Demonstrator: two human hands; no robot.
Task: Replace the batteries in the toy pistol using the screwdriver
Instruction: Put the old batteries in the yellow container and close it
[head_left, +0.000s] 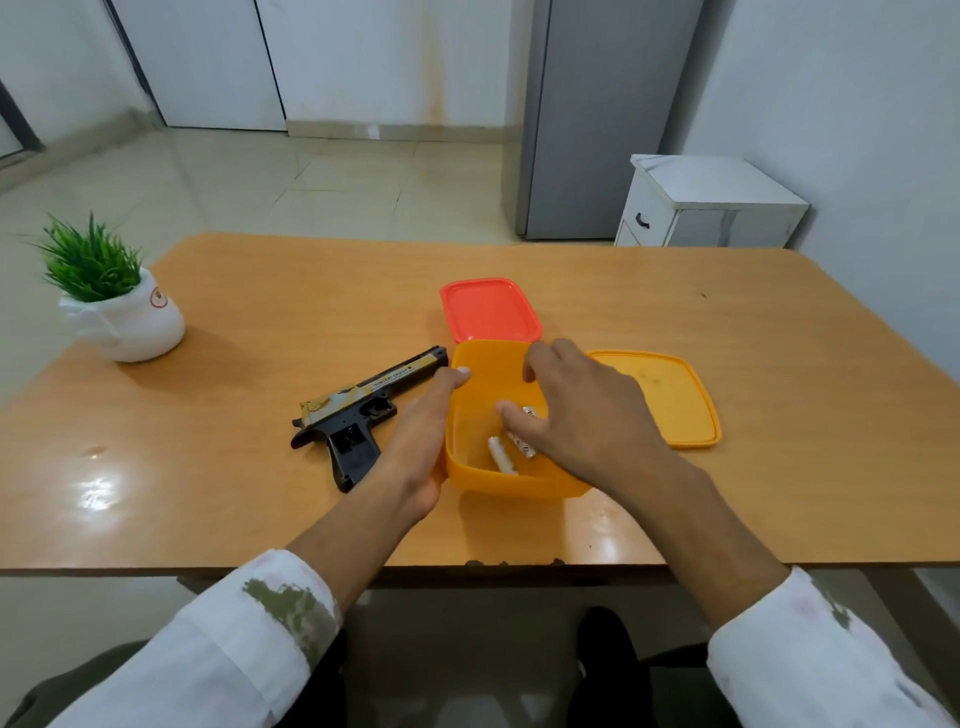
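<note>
A black and gold toy pistol (358, 415) lies on its side on the wooden table (260, 322), muzzle pointing up and right. Right of it stands an open orange box (483, 374) with white batteries (501, 454) lying inside. My left hand (423, 441) is pressed flat against the box's left wall, thumb at the rim. My right hand (576, 410) hovers over the box with fingers spread and pointing down into it; its fingertips touch one battery. No screwdriver is in view.
An orange lid (670, 397) lies flat to the right of the box. A red lid or shallow container (491, 309) sits just behind it. A potted green plant (111, 301) stands at the table's left edge. A white cabinet (706, 202) stands beyond the table.
</note>
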